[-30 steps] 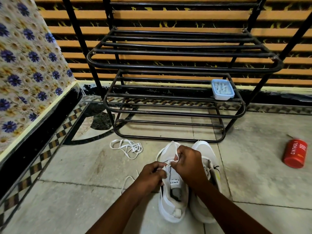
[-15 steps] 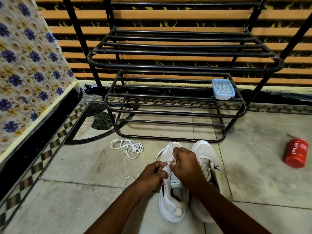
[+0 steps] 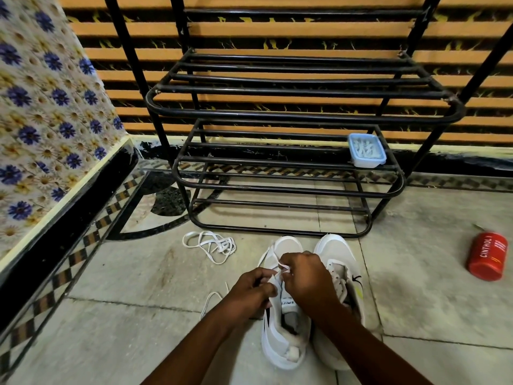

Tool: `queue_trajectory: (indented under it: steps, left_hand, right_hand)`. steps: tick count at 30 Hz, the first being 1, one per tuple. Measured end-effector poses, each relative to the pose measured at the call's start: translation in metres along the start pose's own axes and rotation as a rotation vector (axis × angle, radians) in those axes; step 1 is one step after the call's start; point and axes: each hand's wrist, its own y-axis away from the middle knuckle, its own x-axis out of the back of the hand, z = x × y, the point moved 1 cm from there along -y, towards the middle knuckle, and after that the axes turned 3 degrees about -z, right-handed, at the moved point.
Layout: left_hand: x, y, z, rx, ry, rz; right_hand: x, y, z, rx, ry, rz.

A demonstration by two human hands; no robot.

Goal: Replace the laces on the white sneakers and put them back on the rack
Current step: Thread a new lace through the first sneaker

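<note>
Stone floor (image 3: pixel 125 295), black rack (image 3: pixel 302 117) behind. Left sneaker (image 3: pixel 288 244) beside right sneaker (image 3: pixel 334 250) on floor. Left hand (image 3: pixel 254 291), right hand (image 3: pixel 306 277) directly over left sneaker, both pinching its lace (image 3: pixel 281 269). Spare lace (image 3: pixel 213 244) further left.

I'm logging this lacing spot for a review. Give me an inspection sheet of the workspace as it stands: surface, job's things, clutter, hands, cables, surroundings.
Surface: tiled floor, stained, with a patterned border.
Job's things: left sneaker and right sneaker stand side by side in front of the black rack; a loose lace lies heaped on the floor to their left.
Clutter: red can on its side at the right; blue box on a rack shelf.
Hands: left hand and right hand both pinch a white lace over the left sneaker.
Cables: nothing seen.
Surroundings: orange-and-black striped wall behind; floral tiles at the left.
</note>
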Motion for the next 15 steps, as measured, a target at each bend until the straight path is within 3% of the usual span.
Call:
queue_trajectory:
  steps: [5, 8, 11, 15]
  left_hand:
    - [0.001, -0.003, -0.001, -0.011, -0.034, -0.029]
    - [0.0, -0.004, 0.001, -0.042, 0.005, -0.006]
    - [-0.003, -0.006, 0.0, -0.141, -0.038, 0.09]
    - [-0.007, -0.01, 0.002, -0.262, -0.261, 0.24]
  right_hand:
    - [0.0, -0.001, -0.005, 0.025, -0.014, -0.017]
    - [-0.004, 0.01, 0.004, 0.016, -0.097, 0.111]
    - [-0.009, 0.028, 0.006, -0.042, -0.102, 0.224]
    - [-0.014, 0.043, -0.002, -0.047, -0.045, 0.254]
